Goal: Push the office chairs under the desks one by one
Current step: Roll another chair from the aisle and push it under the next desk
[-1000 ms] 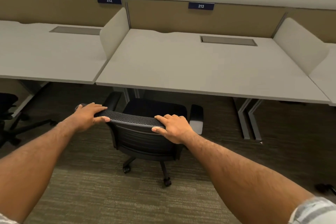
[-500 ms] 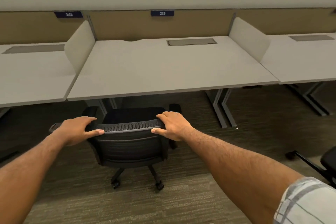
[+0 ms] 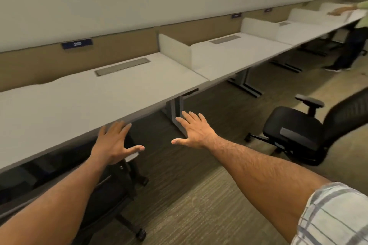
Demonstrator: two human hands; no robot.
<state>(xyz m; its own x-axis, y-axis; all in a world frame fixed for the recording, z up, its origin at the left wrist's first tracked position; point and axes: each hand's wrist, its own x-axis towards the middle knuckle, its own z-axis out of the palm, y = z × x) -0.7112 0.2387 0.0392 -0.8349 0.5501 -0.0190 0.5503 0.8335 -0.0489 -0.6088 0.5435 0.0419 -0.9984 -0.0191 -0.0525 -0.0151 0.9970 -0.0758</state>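
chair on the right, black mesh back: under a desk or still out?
Out. The black chair stands on open carpet, clear of the desk edge, its seat fully exposed. Both the left hand and right hand are open, off it.

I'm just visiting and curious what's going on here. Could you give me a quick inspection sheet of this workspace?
Surface: long row of pale desks, tops bare, split by low dividers.
Job's things: near chair partly under the desk; second chair out on the carpet, at right.
Clutter: nothing seen.
Hands: left hand and right hand open, fingers spread, holding nothing.
Cables: nothing seen; grey cable hatches closed.
Surroundings: another person standing at the far desks; number plates on the back panel.
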